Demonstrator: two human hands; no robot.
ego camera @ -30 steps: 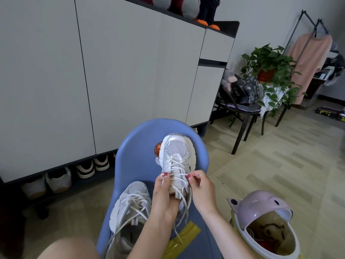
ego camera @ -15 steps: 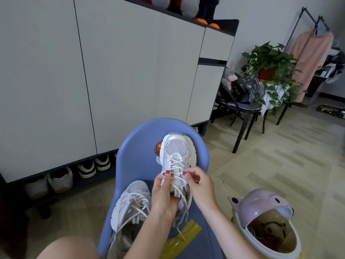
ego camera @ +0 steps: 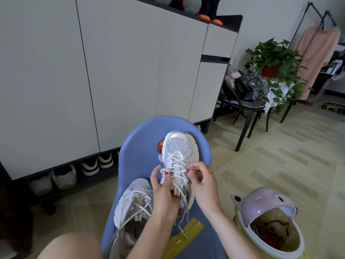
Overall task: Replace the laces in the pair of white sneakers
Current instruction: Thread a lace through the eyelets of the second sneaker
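Two white sneakers are carried by a blue chair (ego camera: 141,139) in the single head view. The far sneaker (ego camera: 177,152) is propped toe-up against the chair's backrest, near its right edge; the near sneaker (ego camera: 134,204) lies on the seat toward the left edge, its lacing slack. A yellow packet (ego camera: 183,238) rests at the seat's front, under a dangling lace end.

The far sneaker is held at its left side by the left hand (ego camera: 161,189), thumb laid on the lacing and fingers wrapped under the tongue. A crossing of the lace (ego camera: 175,171) is pinched at the right eyelet row by the right hand (ego camera: 200,182), the grip narrow, fingertip against thumb.

The lace is judged thin, soft and limp, likely to slip unless pinched close to an eyelet; the stiff tip seems the best place to take it for threading. The shoe looks light, its mesh upper yielding, so the firmer sole edge or heel would be better gripped. A pink lidded bin (ego camera: 268,221) stands just right of the chair.
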